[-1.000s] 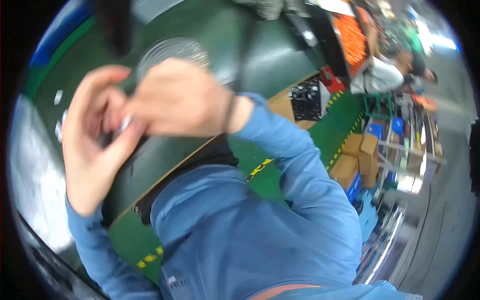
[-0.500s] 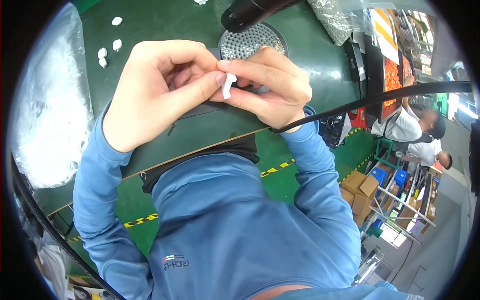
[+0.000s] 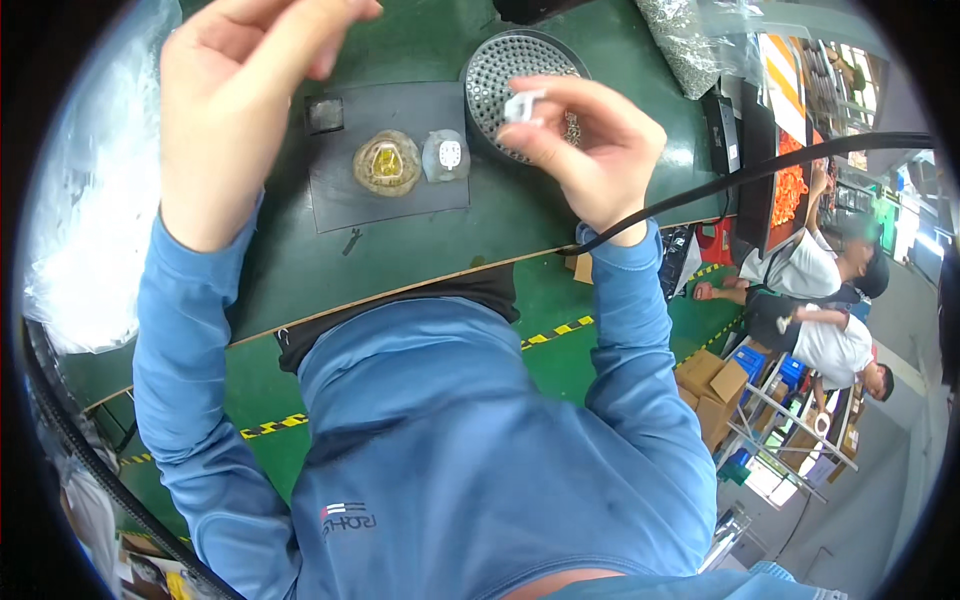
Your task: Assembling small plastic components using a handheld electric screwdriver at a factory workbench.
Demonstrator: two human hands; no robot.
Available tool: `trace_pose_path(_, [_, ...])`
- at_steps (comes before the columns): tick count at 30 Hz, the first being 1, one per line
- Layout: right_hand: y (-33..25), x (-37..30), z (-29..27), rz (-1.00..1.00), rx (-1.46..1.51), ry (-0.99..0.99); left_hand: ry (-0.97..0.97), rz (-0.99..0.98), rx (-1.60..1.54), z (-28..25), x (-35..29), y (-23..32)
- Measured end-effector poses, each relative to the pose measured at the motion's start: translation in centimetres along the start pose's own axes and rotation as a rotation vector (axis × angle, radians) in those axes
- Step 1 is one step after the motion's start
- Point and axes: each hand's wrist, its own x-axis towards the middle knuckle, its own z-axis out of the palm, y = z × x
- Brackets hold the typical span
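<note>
My right hand [image 3: 605, 145] pinches a small white plastic part [image 3: 522, 105] between thumb and fingers, above the edge of a round dark perforated tray [image 3: 480, 75]. My left hand [image 3: 235, 95] is raised at the upper left, its fingertips near the picture's top edge. Its thumb and forefinger are apart, and nothing shows between them. Between the hands lies a dark grey mat [image 3: 340, 205]. It bears a yellowish round fixture [image 3: 387, 163], a cloudy pad with a white oval part [image 3: 450, 153] on it, and a small black square block [image 3: 324, 115].
Small metal pieces [image 3: 572, 128] lie in the tray. A large clear plastic bag [image 3: 95, 220] covers the table's left side. A black cable [image 3: 760, 178] crosses by my right wrist. At the far right are orange parts [image 3: 790, 180], cardboard boxes [image 3: 712, 380] and two people [image 3: 835, 345].
My hands have come apart. The left has let go of the white plastic part and moved up and left; the right keeps it and has shifted right. The mat and its fixtures are now uncovered.
</note>
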Motion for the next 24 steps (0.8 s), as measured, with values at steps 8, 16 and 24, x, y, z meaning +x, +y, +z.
trace_pose_path(8, [-0.8,0.6,0.8,-0.175,-0.254,-0.284,-0.084,0.042,0.065,0.5,-0.3,-0.4])
trace_pose_path(16, [-0.7,0.8,1.2,-0.211,-0.36,-0.319,-0.206,0.168,0.193,1.2,-0.7,-0.3])
trace_pose_path(24, [-1.3,1.7,-2.3,-0.165,-0.406,-0.338,-0.424,0.454,0.35,2.5,-1.6,-0.2])
